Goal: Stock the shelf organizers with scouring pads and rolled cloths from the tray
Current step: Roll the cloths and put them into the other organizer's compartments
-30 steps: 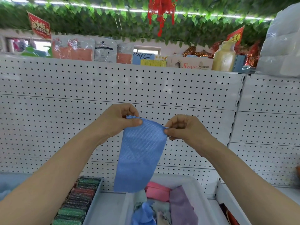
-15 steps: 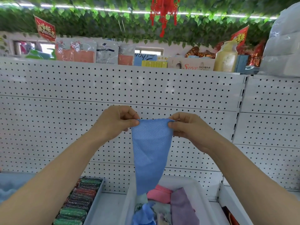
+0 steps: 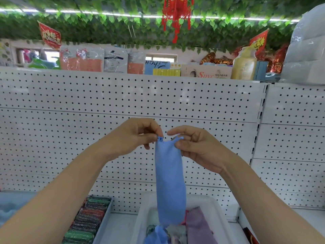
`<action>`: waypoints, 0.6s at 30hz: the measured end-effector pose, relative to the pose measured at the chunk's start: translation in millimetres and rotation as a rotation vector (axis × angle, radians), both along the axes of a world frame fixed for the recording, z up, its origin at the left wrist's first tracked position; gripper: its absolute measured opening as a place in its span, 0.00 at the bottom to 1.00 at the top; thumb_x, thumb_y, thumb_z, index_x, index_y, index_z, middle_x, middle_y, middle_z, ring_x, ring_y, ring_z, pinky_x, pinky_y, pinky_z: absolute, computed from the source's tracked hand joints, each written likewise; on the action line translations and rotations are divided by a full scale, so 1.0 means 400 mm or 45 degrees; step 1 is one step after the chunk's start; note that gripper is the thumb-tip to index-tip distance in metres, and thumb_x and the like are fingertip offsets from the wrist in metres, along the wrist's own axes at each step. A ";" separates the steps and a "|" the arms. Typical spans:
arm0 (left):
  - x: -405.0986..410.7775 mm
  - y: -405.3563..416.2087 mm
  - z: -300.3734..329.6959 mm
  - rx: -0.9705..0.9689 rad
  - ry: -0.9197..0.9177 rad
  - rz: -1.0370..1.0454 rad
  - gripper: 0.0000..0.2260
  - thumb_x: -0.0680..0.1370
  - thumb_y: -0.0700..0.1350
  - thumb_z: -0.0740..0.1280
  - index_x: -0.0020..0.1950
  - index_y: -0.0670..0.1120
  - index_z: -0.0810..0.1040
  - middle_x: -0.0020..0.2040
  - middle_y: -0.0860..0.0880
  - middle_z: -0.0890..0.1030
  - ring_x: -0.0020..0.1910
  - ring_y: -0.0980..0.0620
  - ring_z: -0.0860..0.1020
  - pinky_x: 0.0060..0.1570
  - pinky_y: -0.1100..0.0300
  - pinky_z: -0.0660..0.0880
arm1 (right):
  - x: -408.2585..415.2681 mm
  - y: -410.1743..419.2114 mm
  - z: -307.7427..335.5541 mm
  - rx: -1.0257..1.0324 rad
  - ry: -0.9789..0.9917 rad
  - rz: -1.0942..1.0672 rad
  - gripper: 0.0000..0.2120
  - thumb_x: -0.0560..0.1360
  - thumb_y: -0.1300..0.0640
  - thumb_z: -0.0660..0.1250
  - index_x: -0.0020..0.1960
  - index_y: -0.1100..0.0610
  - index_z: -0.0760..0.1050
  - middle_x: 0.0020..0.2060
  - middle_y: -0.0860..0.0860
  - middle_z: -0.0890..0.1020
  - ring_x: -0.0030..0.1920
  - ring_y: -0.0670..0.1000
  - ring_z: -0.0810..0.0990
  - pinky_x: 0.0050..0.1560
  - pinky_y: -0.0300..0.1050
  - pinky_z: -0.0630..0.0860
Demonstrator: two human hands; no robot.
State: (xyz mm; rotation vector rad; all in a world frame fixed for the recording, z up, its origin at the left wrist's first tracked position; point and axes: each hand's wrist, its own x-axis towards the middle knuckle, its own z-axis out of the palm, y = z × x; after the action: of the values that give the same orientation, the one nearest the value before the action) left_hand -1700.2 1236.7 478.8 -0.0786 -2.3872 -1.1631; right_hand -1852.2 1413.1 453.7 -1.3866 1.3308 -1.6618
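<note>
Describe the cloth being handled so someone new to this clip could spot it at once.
Start at the white pegboard filling the middle of the view. In front of it the left hand and right hand each pinch a top corner of a blue cloth hanging down over the white tray. Unlike the tray's other cloths, it is lifted and hanging long and narrow.

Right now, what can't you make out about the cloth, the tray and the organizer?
- Blue cloth: its lower end hides the tray's middle; both hands pinch its top corners.
- White tray: contents cut off by the bottom edge.
- Scouring pads: count unclear, left forearm and edge cover them.
- Top-shelf labels: too small and blurred.
</note>
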 end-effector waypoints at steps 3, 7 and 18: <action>-0.004 -0.005 -0.006 -0.008 0.001 -0.060 0.06 0.77 0.36 0.68 0.45 0.47 0.82 0.45 0.53 0.81 0.45 0.56 0.78 0.48 0.59 0.75 | 0.015 -0.012 -0.001 -0.005 -0.010 -0.053 0.07 0.69 0.65 0.72 0.45 0.56 0.83 0.42 0.53 0.85 0.45 0.50 0.83 0.49 0.43 0.79; -0.003 -0.012 -0.009 0.000 0.006 -0.142 0.11 0.78 0.37 0.69 0.42 0.53 0.83 0.59 0.58 0.79 0.55 0.59 0.78 0.56 0.60 0.73 | 0.028 -0.032 -0.012 -0.032 -0.004 -0.020 0.04 0.73 0.66 0.71 0.48 0.60 0.80 0.52 0.56 0.84 0.54 0.55 0.81 0.60 0.48 0.77; -0.018 -0.040 -0.038 0.344 0.206 -0.187 0.10 0.76 0.39 0.70 0.49 0.54 0.83 0.64 0.53 0.80 0.66 0.54 0.76 0.63 0.51 0.73 | 0.069 -0.075 -0.032 -0.149 -0.209 -0.115 0.05 0.73 0.65 0.69 0.48 0.59 0.79 0.41 0.52 0.84 0.44 0.50 0.82 0.45 0.42 0.78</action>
State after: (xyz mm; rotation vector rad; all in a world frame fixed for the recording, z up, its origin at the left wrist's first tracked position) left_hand -1707.4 1220.6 463.6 -0.2519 -2.0932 -1.4779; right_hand -1824.6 1383.1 440.8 -1.2395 1.2358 -1.8972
